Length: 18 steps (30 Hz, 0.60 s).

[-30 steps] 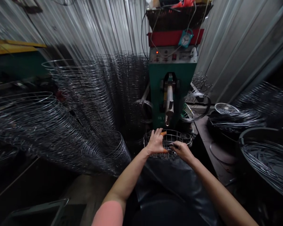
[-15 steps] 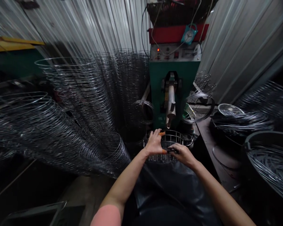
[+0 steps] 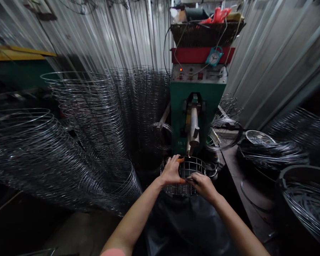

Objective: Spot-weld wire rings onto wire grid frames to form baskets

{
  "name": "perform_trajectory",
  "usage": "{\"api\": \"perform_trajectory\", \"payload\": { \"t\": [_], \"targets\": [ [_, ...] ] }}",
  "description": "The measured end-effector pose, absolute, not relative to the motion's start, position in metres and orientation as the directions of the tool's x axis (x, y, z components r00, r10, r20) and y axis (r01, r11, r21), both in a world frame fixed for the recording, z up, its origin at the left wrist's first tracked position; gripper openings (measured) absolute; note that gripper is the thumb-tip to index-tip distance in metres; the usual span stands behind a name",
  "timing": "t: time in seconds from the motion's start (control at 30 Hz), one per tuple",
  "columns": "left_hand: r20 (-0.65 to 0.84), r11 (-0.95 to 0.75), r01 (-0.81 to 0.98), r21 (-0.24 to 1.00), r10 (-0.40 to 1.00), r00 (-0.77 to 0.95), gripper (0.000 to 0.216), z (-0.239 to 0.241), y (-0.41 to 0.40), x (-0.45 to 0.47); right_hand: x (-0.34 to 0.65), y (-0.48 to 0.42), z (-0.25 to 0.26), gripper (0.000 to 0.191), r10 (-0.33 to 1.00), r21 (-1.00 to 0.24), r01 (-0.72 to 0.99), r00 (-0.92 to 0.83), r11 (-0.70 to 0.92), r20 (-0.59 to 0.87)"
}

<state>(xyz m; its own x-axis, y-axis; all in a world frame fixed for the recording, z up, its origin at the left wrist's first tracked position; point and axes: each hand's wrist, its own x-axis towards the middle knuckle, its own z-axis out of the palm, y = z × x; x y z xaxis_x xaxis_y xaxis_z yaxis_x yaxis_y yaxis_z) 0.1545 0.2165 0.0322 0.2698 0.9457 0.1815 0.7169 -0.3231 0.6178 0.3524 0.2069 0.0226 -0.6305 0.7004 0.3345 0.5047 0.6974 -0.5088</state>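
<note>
A round wire basket [image 3: 200,161] stands upright in front of my dark apron [image 3: 186,220]. My left hand [image 3: 171,172] grips its left side, thumb and fingers apart around the wires; orange covers sit on the thumb and one finger. At the near rim, my right hand [image 3: 202,184] is closed with its fingers curled, close to the left thumb. Its fingertips look dark, and what they pinch cannot be made out. Just above the basket's far rim is the tip of a metal arm [image 3: 194,131] on a green machine [image 3: 181,103].
Tall stacks of wire rings [image 3: 93,103] crowd the left. To the right, a bench [image 3: 234,163] bears coiled wire [image 3: 277,151], beside a dark tub [image 3: 285,177] of wire pieces. A blue clock [image 3: 214,57] and a basket of odds and ends [image 3: 202,33] top the machine.
The view has tilted up, so the machine and the basket on top show lower in the picture. Both hands keep nearly the same places on the wire basket.
</note>
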Motion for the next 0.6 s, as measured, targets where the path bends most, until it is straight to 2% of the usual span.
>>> {"api": "perform_trajectory", "payload": {
  "t": [0.6],
  "targets": [
    [0.178,-0.292,0.724,0.625,0.956,0.232,0.091,0.039,0.245,0.158,0.349,0.231,0.025,0.022,0.723,-0.474,0.548,-0.555,0.690,0.411]
  ]
}}
